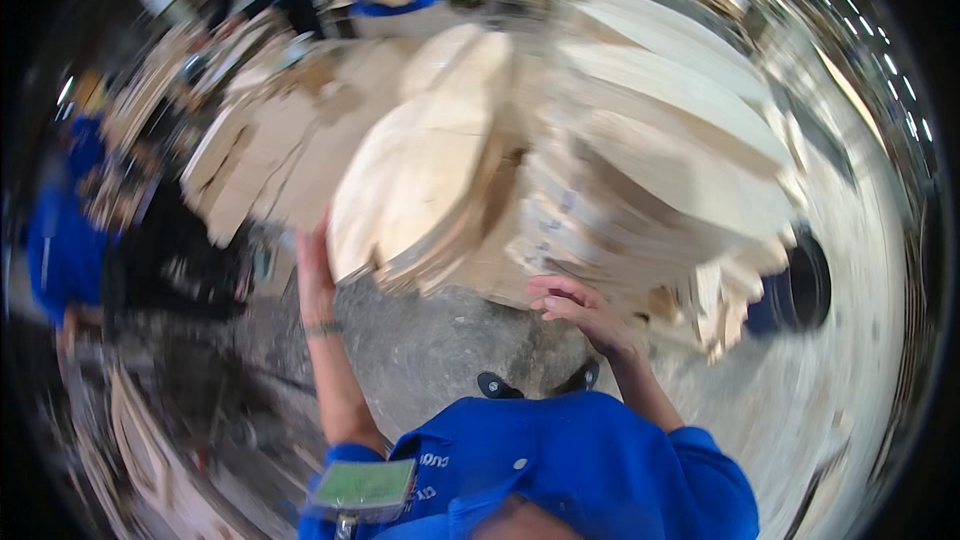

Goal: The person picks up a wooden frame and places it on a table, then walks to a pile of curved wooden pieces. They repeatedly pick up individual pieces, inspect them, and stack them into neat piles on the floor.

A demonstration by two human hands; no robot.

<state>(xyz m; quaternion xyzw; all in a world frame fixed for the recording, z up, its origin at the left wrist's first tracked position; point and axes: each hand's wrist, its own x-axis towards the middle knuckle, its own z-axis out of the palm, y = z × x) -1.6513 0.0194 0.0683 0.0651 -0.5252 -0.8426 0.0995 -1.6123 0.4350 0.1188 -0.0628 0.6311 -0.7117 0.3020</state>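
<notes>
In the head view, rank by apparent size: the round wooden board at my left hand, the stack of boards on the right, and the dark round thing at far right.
1. Stack of boards
2. Round wooden board
3. Dark round thing

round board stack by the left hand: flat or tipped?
Tipped. The stack of round wooden boards leans up off the floor, its lower edge against the left hand; the right hand hangs free.

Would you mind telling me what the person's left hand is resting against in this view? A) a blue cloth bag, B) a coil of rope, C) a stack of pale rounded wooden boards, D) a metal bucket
C: the left hand lies flat against the edge of the stack of pale rounded wooden boards, while the right hand hovers with curled fingers beside a neighbouring pile of cut boards.
</notes>
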